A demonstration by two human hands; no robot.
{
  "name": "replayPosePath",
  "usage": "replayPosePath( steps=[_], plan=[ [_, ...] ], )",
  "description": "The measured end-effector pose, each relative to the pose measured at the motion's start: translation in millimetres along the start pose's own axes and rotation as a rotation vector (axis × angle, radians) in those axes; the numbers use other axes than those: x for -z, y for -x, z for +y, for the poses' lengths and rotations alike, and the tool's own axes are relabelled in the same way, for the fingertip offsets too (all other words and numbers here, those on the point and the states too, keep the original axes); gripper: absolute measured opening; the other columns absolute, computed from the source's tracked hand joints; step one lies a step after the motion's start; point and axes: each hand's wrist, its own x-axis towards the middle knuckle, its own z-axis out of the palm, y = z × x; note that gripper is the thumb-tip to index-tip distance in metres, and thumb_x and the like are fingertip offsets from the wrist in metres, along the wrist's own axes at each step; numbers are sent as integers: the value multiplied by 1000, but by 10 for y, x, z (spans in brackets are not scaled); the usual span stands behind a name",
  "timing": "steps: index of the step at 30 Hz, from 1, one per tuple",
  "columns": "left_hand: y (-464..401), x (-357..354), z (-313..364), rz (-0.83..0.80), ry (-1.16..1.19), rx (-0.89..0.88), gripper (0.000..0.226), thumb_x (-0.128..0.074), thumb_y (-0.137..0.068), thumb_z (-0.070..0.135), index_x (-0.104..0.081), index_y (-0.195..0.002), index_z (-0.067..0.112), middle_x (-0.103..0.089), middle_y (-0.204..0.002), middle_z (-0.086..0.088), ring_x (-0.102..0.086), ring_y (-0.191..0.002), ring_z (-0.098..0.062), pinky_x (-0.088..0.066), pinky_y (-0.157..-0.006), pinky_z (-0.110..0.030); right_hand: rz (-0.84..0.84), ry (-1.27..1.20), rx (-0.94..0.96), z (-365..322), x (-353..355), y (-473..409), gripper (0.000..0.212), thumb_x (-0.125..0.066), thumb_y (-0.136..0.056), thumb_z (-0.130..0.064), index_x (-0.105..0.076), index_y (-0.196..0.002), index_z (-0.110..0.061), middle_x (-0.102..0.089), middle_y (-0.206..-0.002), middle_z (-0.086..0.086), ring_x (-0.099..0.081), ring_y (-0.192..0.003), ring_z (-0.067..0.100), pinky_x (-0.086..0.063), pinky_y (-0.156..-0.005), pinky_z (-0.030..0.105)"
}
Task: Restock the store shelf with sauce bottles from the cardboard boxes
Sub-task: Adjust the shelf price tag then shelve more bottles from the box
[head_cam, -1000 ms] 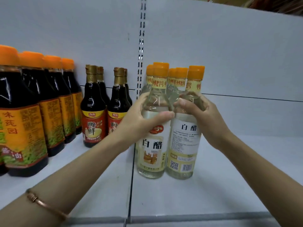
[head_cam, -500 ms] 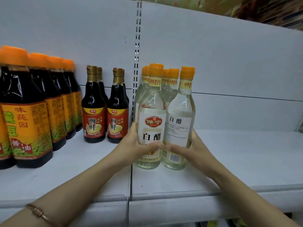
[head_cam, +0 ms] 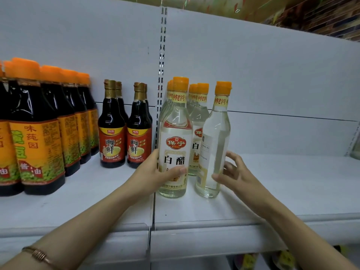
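1. The left hand (head_cam: 155,172) is gripping the front vinegar bottle (head_cam: 174,145), which is standing upright on the shelf (head_cam: 292,191) just right of the panel seam.
2. The right hand (head_cam: 233,176) is touching the neighbouring vinegar bottle (head_cam: 214,143) with fingers spread, thumb on its lower side.
3. Bare shelf is lying open to the right; the front lip (head_cam: 214,225) is near.
4. Since half a second ago, the two bottles are standing apart rather than touching, and the right bottle is turned label sideways.

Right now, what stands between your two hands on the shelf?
In the head view, two front white vinegar bottles: the left hand grips the label-forward bottle, the right hand touches the turned bottle. A narrow gap of bare shelf separates them.
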Motion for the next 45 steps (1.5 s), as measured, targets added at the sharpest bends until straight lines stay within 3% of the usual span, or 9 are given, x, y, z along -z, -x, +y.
replayPosePath(
  steps=[3, 7, 14, 17, 20, 29, 36, 42, 45],
  plan=[
    [45, 0, -36, 10, 16, 12, 48, -77, -72, 34, -50, -112, 35, -68, -108, 17, -64, -92, 7, -52, -72, -15, -98, -5, -57, 66, 31, -23, 73, -73, -82, -22, -31, -141, -26, -64, -127, -10, -60, -117, 5, -44, -105, 34],
    [96, 10, -53, 79, -19, -53, 68, -82, -71, 24, -41, -123, 36, -64, -111, 20, -61, -97, 10, -52, -75, -17, -87, 141, -94, 51, -53, -77, 76, -83, -70, -34, -40, -133, -33, -61, -122, -15, -64, -101, -1, -51, -87, 21],
    [100, 34, -72, 101, -37, -54, 72, -85, -66, 29, -42, -124, 28, -64, -119, 11, -63, -108, -7, -55, -92, -37, -266, 215, -134, 67, -36, -123, 81, -86, -70, -32, -38, -135, -37, -62, -123, -17, -61, -112, 4, -48, -101, 32],
    [115, 30, -8, 96, -68, -36, 67, -82, -70, 27, -42, -123, 28, -63, -117, 13, -61, -106, -4, -54, -86, -27, -279, 224, -136, 59, 42, -144, 72, -83, -74, -24, -43, -133, -33, -65, -119, -17, -62, -109, 2, -48, -100, 30],
    [128, 20, 65, 136, -139, -29, 61, -81, -72, 26, -44, -121, 30, -58, -105, 22, -55, -92, 9, -46, -64, -9, -208, 269, -127, 105, -31, -188, 75, -85, -65, -41, -45, -128, -32, -65, -116, -20, -64, -102, -1, -51, -87, 23],
    [126, -47, 156, 243, -292, 54, 53, -80, -73, 27, -55, -119, 30, -64, -102, 19, -60, -94, 2, -46, -67, -14, -122, 260, -57, 225, -104, -344, 64, -89, -66, -31, -45, -112, -19, -64, -110, -10, -63, -94, 0, -50, -68, 12],
    [233, -318, 73, 324, -142, 9, 44, -69, -86, 18, -50, -120, 38, -63, -109, 26, -56, -98, 17, -46, -74, -7, -102, 347, -69, 392, -158, -559, 79, -87, -62, -48, -37, -116, -19, -53, -125, 2, -57, -114, 22, -51, -97, 43],
    [159, -352, 26, 344, -204, 3, 50, -66, -89, 21, -45, -133, 31, -62, -115, 24, -60, -101, 9, -51, -85, -16, -127, 377, -101, 437, -157, -658, 102, -80, -48, -65, -32, -124, -17, -49, -131, 5, -53, -119, 26, -46, -101, 47],
    [126, -339, -12, 339, -313, 14, 57, -68, -88, 20, -38, -135, 35, -57, -110, 27, -56, -94, 12, -48, -74, -6, -169, 380, -134, 443, -153, -705, 103, -84, -55, -58, -29, -131, -15, -48, -134, 5, -51, -122, 26, -44, -104, 47]
  ],
)
